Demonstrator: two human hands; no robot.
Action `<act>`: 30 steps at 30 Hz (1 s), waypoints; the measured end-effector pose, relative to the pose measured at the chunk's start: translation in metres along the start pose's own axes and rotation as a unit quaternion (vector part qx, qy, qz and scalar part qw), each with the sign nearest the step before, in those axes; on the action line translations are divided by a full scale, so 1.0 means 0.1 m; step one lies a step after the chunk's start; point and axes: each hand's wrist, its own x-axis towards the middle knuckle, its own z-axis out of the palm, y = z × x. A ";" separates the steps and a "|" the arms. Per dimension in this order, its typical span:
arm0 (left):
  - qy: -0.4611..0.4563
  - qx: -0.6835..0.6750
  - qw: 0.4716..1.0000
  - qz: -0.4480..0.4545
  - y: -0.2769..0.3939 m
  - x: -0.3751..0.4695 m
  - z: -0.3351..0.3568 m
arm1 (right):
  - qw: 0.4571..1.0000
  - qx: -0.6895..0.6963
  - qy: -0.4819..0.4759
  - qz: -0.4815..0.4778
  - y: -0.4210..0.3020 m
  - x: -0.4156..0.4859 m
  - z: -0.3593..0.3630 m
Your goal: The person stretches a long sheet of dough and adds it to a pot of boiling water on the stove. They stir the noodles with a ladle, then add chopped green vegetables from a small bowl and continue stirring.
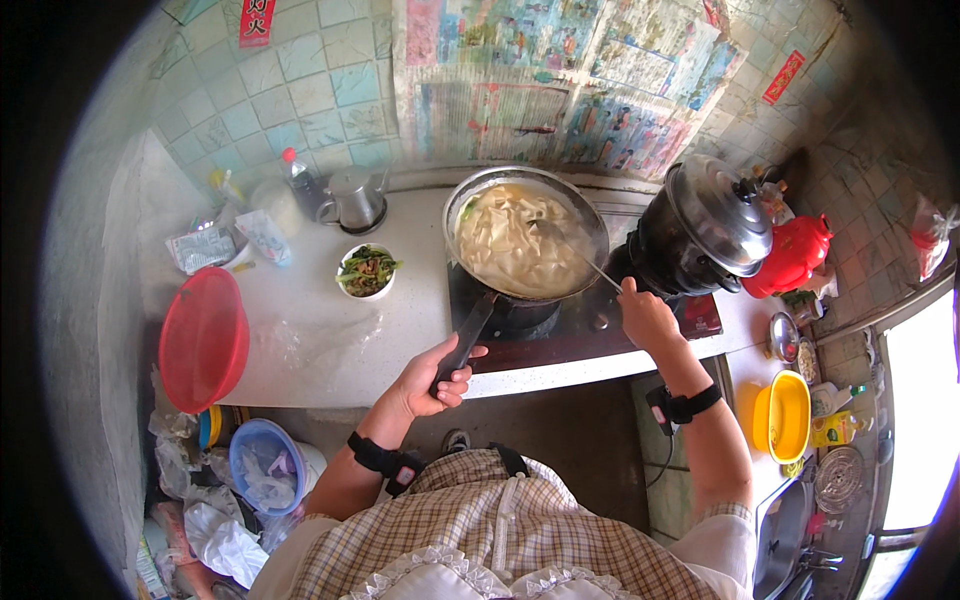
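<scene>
A wok (453, 196) stands on the left burner of a dark gas stove (480, 361). Wide pale noodles or dough sheets (499, 232) lie in cloudy liquid in it, with a bit of green at the left side. My left hand (435, 379) is closed around the wok's black handle (474, 335). My right hand (646, 315) grips the thin handle of a metal spatula or ladle (592, 264), whose head is partly sunk among the noodles. A white bowl of cooked greens (367, 271) sits on the counter left of the wok.
A lidded metal pot (694, 232) stands right of the wok, beside a red kettle (795, 255). To the left are a metal teapot (356, 199), a dark bottle (304, 187) and a red basin (204, 337). A yellow basin (787, 416) stands near the sink (780, 525) at right.
</scene>
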 end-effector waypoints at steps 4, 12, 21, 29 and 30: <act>0.003 -0.005 1.000 0.001 0.00 0.00 0.01 | 0.999 -0.004 -0.004 -0.036 0.10 -0.14 0.01; 0.004 -0.001 1.000 0.003 0.00 0.00 0.01 | 0.989 -0.044 0.062 -0.128 0.08 -0.41 -0.07; 0.006 0.000 1.000 0.003 0.00 0.00 0.01 | 0.975 -0.109 0.110 -0.158 -0.10 -0.67 -0.09; 0.009 -0.003 1.000 -0.005 0.01 0.00 0.02 | 0.941 -0.227 0.167 -0.188 -0.30 -0.86 -0.10; 0.008 0.005 1.000 -0.002 0.01 0.00 0.02 | 0.938 -0.236 0.169 -0.190 -0.33 -0.88 -0.10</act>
